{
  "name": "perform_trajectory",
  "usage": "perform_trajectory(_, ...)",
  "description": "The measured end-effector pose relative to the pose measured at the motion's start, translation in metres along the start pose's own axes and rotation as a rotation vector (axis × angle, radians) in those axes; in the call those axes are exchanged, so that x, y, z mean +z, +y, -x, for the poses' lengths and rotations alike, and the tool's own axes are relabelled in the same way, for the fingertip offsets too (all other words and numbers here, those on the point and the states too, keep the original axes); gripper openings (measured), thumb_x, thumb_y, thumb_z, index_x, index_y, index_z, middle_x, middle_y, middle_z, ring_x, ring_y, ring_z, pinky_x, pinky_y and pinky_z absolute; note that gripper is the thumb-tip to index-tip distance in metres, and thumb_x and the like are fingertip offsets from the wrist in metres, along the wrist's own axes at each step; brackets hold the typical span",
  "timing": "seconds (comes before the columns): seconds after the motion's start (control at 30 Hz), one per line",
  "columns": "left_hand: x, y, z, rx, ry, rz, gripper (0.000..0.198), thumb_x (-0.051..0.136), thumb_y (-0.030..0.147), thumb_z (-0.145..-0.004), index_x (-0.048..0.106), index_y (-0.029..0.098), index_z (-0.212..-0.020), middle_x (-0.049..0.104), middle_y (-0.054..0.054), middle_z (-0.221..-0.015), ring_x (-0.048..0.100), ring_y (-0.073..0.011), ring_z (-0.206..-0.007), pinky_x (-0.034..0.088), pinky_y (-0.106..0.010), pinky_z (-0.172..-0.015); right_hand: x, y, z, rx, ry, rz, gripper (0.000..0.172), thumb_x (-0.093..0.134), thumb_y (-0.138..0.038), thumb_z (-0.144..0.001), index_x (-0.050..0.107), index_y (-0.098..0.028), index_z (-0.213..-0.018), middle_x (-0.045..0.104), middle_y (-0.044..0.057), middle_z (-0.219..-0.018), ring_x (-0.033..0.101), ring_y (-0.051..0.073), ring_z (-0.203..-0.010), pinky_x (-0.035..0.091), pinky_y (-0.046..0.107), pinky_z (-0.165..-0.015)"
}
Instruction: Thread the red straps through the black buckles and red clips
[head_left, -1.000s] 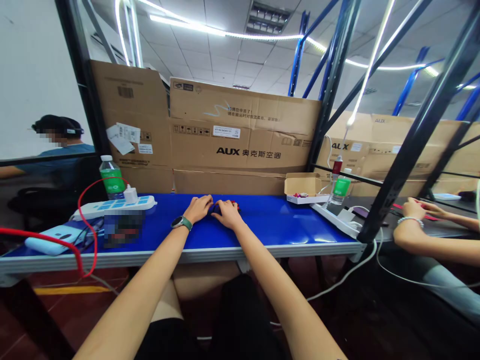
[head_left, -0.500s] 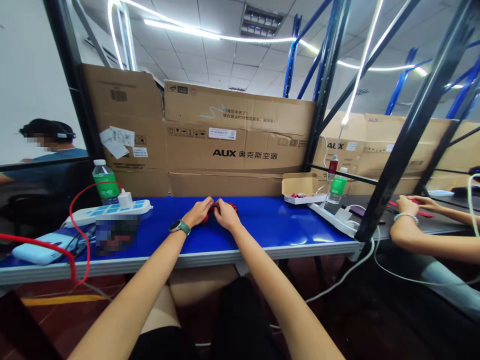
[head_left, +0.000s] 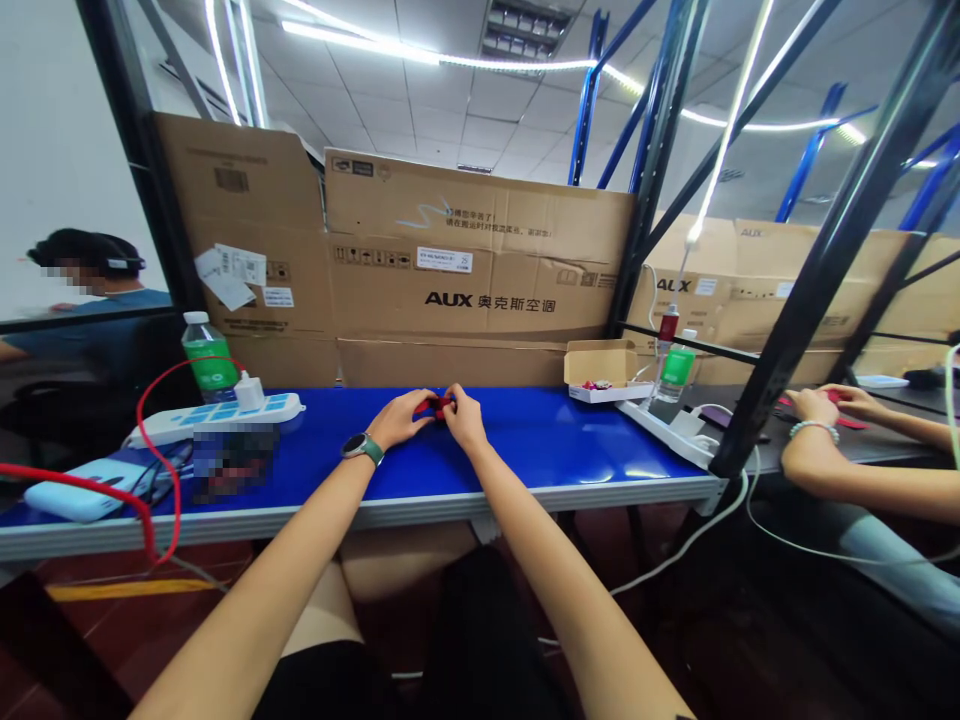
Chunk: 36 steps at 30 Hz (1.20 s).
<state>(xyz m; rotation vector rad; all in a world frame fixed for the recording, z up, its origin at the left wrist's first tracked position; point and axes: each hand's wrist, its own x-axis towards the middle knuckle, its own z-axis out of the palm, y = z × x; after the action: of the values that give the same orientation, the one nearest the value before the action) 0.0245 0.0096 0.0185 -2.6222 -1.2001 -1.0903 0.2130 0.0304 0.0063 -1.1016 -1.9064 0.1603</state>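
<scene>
The left hand (head_left: 403, 420) is pinching one end of a small red piece (head_left: 441, 407) between thumb and fingers, and the right hand (head_left: 466, 418) is closing its fingertips on the other end. The piece is sitting between both hands, toward the far side of the blue tabletop (head_left: 540, 450); whether it is touching the surface, I cannot tell, because the fingers are hiding much of it.

In my judgement, the main danger is slipping: only fingertips are holding so small a thing, so uneven pulling could be making it jump away. The tabletop is looking smooth and shining, therefore a dropped part could be sliding far. Too strong pressing or twisting could be bending the piece, since both hands are gripping it so closely. The red cable (head_left: 90, 484) is lying well apart, at the left, so catching it is seeming less probable.
</scene>
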Motion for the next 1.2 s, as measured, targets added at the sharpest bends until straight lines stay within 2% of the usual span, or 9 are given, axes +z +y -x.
perform_trajectory(0.17,0.003,-0.008,-0.001,0.04,0.063,-0.056,0.035,0.061,0.021,-0.087,0.062,0.025,-0.122,0.071,-0.006,-0.118,0.068,-0.0231,-0.108,0.052,-0.035,-0.096,0.008,0.008,-0.003,-0.019,0.007,-0.115,0.028,0.043,-0.009,-0.083,0.057,-0.022,-0.104,0.065,-0.001,-0.079,0.06,0.017,-0.071,0.044,0.023,-0.072)
perform_trajectory(0.3,0.004,-0.011,-0.001,0.061,0.071,-0.085,0.04,0.058,0.016,-0.087,0.062,0.024,-0.126,0.071,-0.006,-0.121,0.068,-0.0225,-0.109,0.051,-0.034,-0.097,0.009,0.008,-0.003,-0.013,-0.03,-0.093,0.025,0.044,-0.009,-0.084,0.061,-0.022,-0.097,0.065,0.002,-0.085,0.059,0.017,-0.079,0.044,0.025,-0.077)
perform_trajectory(0.5,0.005,-0.009,-0.002,0.059,0.025,-0.153,0.037,0.063,0.019,-0.085,0.066,0.024,-0.122,0.073,-0.007,-0.12,0.069,-0.0246,-0.108,0.05,-0.035,-0.096,0.006,0.002,-0.001,0.079,-0.001,0.043,0.017,0.057,-0.032,-0.094,0.069,-0.022,-0.086,0.062,0.007,-0.105,0.054,0.022,-0.101,0.043,0.033,-0.087)
perform_trajectory(0.67,0.0,-0.006,-0.002,-0.032,0.103,-0.14,0.033,0.068,0.023,-0.083,0.069,0.025,-0.116,0.074,-0.005,-0.114,0.069,-0.024,-0.104,0.051,-0.034,-0.093,0.007,0.003,-0.008,0.173,0.034,-0.015,0.013,0.06,-0.024,-0.093,0.072,-0.024,-0.092,0.056,0.007,-0.119,0.051,0.023,-0.111,0.043,0.034,-0.089)
perform_trajectory(0.8,-0.002,-0.008,0.0,-0.077,0.172,-0.129,0.031,0.069,0.027,-0.084,0.07,0.024,-0.114,0.075,-0.007,-0.113,0.069,-0.0245,-0.103,0.051,-0.034,-0.092,0.007,0.004,-0.01,0.197,0.038,-0.097,0.022,0.05,-0.024,-0.098,0.072,-0.022,-0.093,0.057,0.006,-0.116,0.053,0.021,-0.11,0.044,0.034,-0.091)
perform_trajectory(0.87,-0.002,-0.01,0.001,-0.063,0.15,-0.127,0.031,0.07,0.028,-0.083,0.071,0.024,-0.114,0.075,-0.007,-0.111,0.069,-0.0245,-0.103,0.051,-0.034,-0.092,0.007,0.004,-0.008,0.191,0.013,-0.086,0.024,0.052,-0.032,-0.098,0.072,-0.022,-0.089,0.058,0.007,-0.113,0.052,0.024,-0.112,0.043,0.038,-0.093)
perform_trajectory(0.97,-0.002,-0.011,0.001,-0.036,0.109,-0.112,0.031,0.071,0.028,-0.083,0.071,0.024,-0.114,0.075,-0.006,-0.109,0.069,-0.0242,-0.101,0.051,-0.034,-0.091,0.008,0.005,-0.004,0.153,-0.009,-0.073,0.016,0.064,-0.037,-0.09,0.073,-0.024,-0.087,0.058,0.006,-0.113,0.049,0.027,-0.114,0.041,0.042,-0.095)
perform_trajectory(1.07,0.0,-0.012,0.001,-0.057,0.154,-0.08,0.031,0.071,0.027,-0.083,0.071,0.025,-0.114,0.075,-0.006,-0.11,0.07,-0.0241,-0.1,0.052,-0.034,-0.09,0.009,0.006,-0.007,0.101,0.047,-0.165,0.008,0.065,-0.027,-0.087,0.073,-0.025,-0.088,0.057,0.005,-0.114,0.05,0.025,-0.113,0.041,0.04,-0.097)
perform_trajectory(1.2,0.002,-0.015,0.0,-0.095,0.25,-0.046,0.031,0.072,0.027,-0.082,0.071,0.023,-0.113,0.075,-0.006,-0.11,0.069,-0.025,-0.101,0.052,-0.035,-0.091,0.009,0.013,-0.016,0.02,0.195,-0.411,0.014,0.058,-0.025,-0.088,0.068,-0.02,-0.081,0.056,0.006,-0.104,0.054,0.02,-0.105,0.041,0.035,-0.1)
